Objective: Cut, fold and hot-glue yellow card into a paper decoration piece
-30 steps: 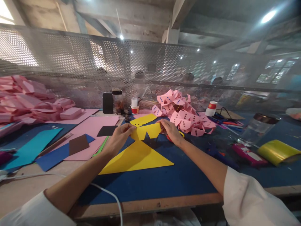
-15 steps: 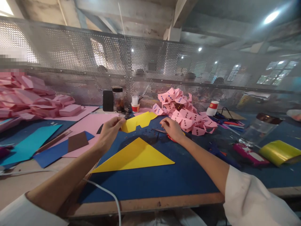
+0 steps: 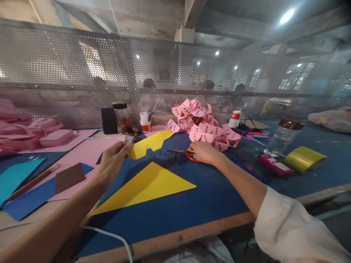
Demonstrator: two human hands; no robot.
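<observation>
My left hand (image 3: 112,160) pinches the left end of a yellow cut paper piece (image 3: 150,143) and holds it over the blue mat. My right hand (image 3: 204,152) rests palm down on red-handled scissors (image 3: 189,156), its fingers curled over the handles. A large yellow paper triangle (image 3: 144,188) lies flat on the mat between my arms. A heap of pink paper pieces with dots (image 3: 201,126) sits just beyond my right hand.
Pink sheets (image 3: 85,151), blue paper (image 3: 30,197), a brown card (image 3: 70,176) and folded pink boxes (image 3: 33,133) lie at left. A dark jar (image 3: 122,117), cups (image 3: 145,121), a glass jar (image 3: 282,137) and yellow tape roll (image 3: 304,158) stand behind. A perforated metal screen (image 3: 164,76) backs the table.
My right hand let go of the yellow piece and dropped onto the scissors. My left hand carried the piece to the left. The view turned rightward.
</observation>
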